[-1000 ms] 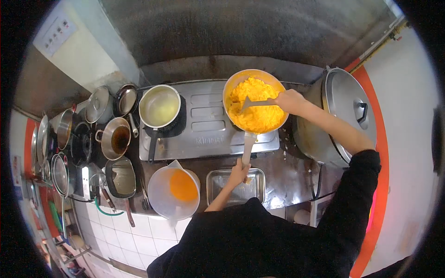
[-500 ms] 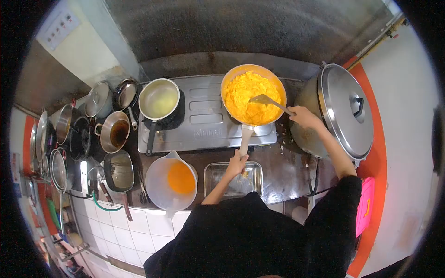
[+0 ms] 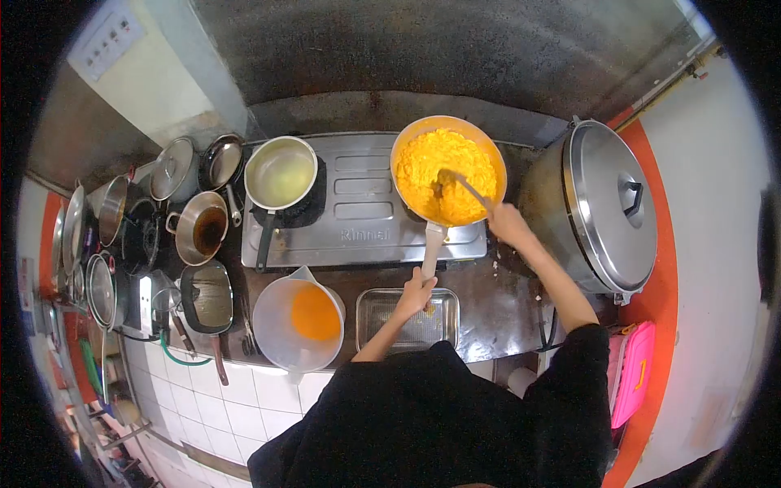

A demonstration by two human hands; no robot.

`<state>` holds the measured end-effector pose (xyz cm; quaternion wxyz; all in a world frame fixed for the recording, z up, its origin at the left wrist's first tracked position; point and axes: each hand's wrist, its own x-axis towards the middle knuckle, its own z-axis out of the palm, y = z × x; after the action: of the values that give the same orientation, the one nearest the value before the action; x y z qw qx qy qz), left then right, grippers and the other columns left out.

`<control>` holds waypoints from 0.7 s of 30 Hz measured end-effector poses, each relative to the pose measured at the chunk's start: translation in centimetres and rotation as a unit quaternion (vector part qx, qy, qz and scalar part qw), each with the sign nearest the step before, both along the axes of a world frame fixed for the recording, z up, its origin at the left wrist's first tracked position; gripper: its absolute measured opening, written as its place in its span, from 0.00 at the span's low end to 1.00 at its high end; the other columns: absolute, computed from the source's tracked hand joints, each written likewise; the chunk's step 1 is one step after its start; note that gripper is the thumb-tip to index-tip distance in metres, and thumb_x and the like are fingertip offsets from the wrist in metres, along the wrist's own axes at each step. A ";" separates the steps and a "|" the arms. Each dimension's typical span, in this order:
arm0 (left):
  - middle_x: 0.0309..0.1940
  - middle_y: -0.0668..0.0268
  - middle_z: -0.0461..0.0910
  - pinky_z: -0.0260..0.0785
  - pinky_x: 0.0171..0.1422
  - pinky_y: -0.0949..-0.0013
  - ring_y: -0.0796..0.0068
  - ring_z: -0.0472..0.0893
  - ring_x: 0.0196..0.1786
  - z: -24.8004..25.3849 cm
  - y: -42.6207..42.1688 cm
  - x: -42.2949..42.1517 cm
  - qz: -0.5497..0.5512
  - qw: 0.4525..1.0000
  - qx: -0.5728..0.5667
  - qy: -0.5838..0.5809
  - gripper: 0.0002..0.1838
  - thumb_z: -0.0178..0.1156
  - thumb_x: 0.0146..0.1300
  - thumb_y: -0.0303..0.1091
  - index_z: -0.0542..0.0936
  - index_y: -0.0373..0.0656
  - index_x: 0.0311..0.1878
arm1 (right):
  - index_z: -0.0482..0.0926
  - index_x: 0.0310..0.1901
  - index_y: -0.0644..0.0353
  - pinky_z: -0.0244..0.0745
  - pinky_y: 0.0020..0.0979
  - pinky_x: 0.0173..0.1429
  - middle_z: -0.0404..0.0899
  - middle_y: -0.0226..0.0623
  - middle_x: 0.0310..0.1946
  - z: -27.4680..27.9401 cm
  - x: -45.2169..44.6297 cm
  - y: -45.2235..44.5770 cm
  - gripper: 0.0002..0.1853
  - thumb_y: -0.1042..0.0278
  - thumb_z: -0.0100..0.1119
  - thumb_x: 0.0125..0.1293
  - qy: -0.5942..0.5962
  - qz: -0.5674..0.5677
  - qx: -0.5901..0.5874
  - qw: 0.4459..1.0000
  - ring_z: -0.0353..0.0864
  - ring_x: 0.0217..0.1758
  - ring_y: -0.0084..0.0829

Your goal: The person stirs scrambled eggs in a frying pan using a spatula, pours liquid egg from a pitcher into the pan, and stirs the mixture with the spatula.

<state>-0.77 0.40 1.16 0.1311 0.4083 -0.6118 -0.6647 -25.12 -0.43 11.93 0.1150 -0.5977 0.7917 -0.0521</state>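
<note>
Scrambled eggs (image 3: 431, 159), bright yellow and in soft curds, fill a large frying pan (image 3: 497, 154) on the right burner of the stove. My left hand (image 3: 416, 294) is wrapped around the pan's pale handle, which points toward me. In my right hand (image 3: 509, 225) is a metal spatula (image 3: 475, 193), its blade sunk in the eggs near the pan's middle and somewhat blurred. Below the pan, just under my left hand, a rectangular metal tray (image 3: 407, 321) with a mesh bottom lies on the counter.
A saucepan (image 3: 281, 173) with yellowish liquid sits on the stove's (image 3: 366, 213) left side. In front stands a plastic pitcher (image 3: 272, 313) holding orange liquid. At right rises a big lidded pot (image 3: 616, 203). Several pans, including a brown-stained one (image 3: 189, 228), crowd the left. A pink case (image 3: 634, 374) is lower right.
My right hand has drawn down and left, turning the spatula so its blade digs into the eggs. My left hand keeps its hold on the handle. The view has shifted slightly.
</note>
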 end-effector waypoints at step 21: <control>0.14 0.60 0.69 0.64 0.12 0.69 0.71 0.72 0.12 0.1 -0.6 0.3 -0.008 0.996 0.083 0.005 0.16 0.51 0.58 0.39 0.56 0.38 0.35 | 0.76 0.37 0.54 0.75 0.38 0.33 0.77 0.43 0.23 6.0 -3.1 -0.6 0.12 0.73 0.48 0.51 0.248 0.053 0.145 0.956 0.78 0.28 0.41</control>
<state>-0.49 -0.22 1.26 0.0946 0.4094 -0.5571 -0.7163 -28.19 -0.98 17.96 0.0030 -0.6098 0.7615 0.2195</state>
